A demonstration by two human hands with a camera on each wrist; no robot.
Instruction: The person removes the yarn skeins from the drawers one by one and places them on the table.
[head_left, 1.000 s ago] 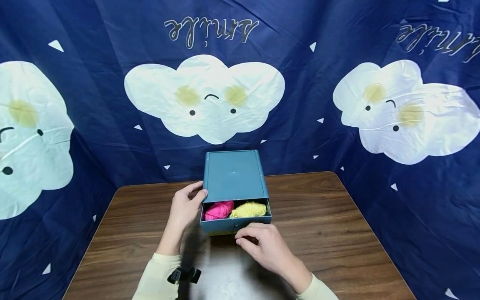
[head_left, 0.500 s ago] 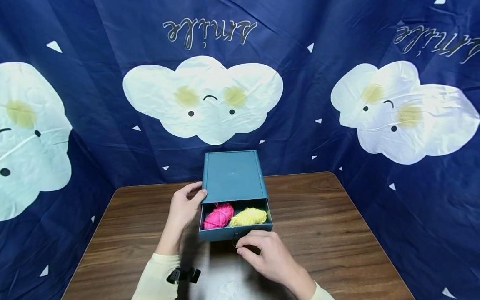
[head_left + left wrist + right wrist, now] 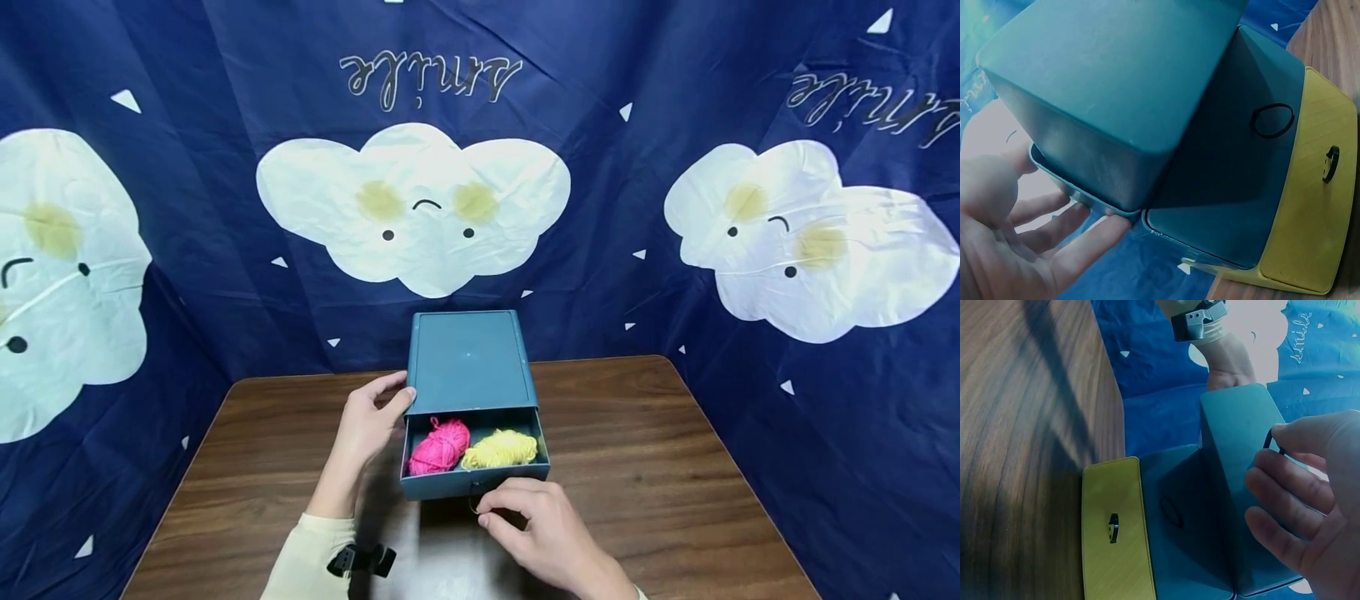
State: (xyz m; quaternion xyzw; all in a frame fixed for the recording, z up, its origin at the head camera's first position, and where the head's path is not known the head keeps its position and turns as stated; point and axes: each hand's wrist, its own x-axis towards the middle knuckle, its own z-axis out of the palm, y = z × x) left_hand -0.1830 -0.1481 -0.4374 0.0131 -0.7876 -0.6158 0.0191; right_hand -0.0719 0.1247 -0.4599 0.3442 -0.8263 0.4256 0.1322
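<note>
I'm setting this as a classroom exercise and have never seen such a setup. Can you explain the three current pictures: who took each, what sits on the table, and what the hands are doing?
No machine here: a person wears three cameras. The head view looks down at both hands. Each wrist view looks from beside one hand, so things appear tilted and oddly coloured there.

On the wooden table stands a teal drawer box. Its drawer is pulled partly out, showing a pink yarn ball and a yellow yarn ball.

The left hand rests against the box's left side, fingers fairly straight. The right hand pinches the small ring pull on the drawer front; that grip shows best in the right wrist view.

A blue cloud-print cloth hangs behind.
</note>
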